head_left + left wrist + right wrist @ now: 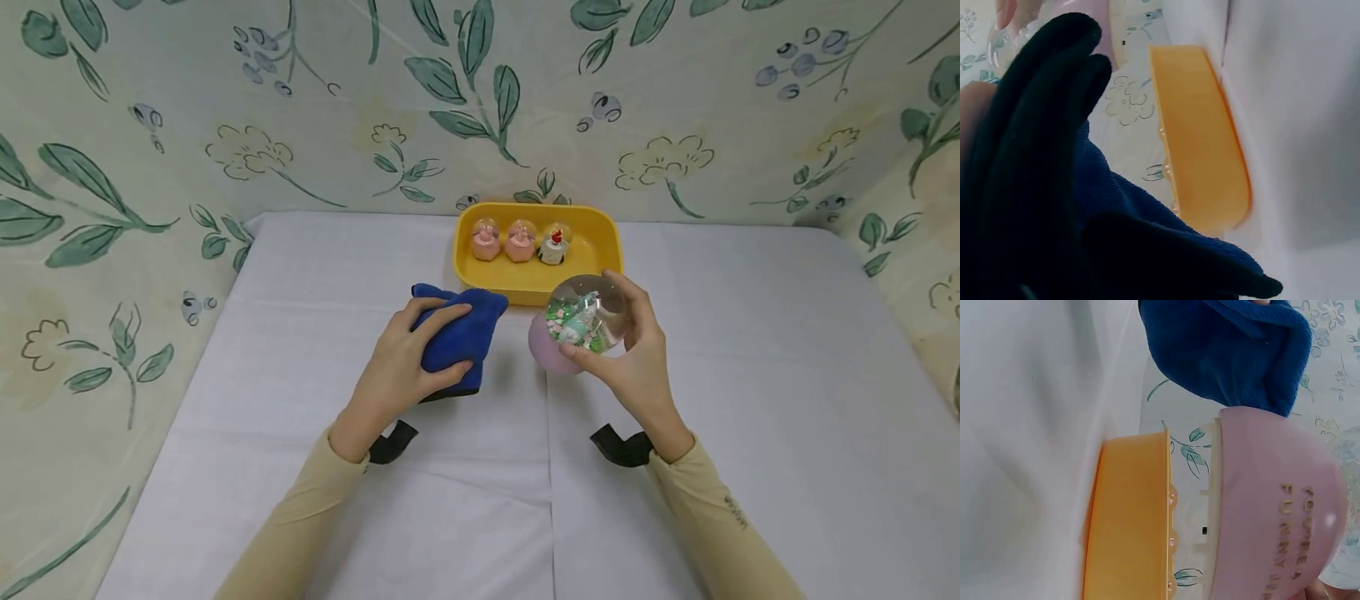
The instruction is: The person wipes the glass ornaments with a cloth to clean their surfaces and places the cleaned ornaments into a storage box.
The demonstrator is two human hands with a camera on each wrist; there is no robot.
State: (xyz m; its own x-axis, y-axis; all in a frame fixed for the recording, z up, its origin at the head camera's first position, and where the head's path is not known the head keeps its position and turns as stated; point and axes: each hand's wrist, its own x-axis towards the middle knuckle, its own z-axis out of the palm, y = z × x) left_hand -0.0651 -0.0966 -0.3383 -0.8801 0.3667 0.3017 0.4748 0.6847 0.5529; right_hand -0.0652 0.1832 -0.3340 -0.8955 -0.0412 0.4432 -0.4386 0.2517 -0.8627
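My left hand [408, 354] grips a folded blue cloth [463, 333] with a dark edge, fingers over its top and thumb along its near side. In my right hand [637, 358] is a snow globe [588, 312], its clear ball tilted toward me, with a pale figure and green and pink bits inside. The globe's pink base [1279, 506] carries raised gold lettering and shows its white underside rim, held above the table. In the right wrist view the cloth [1229, 350] hangs close by the base. Most of the right hand is hidden there behind the globe.
A yellow tray [596, 242] stands at the back of the white-covered table [337, 258], just beyond both hands. It holds two small pink domed figurines [486, 242] and a white one [553, 246] with a red top. A leaf-patterned cloth [300, 108] hangs behind.
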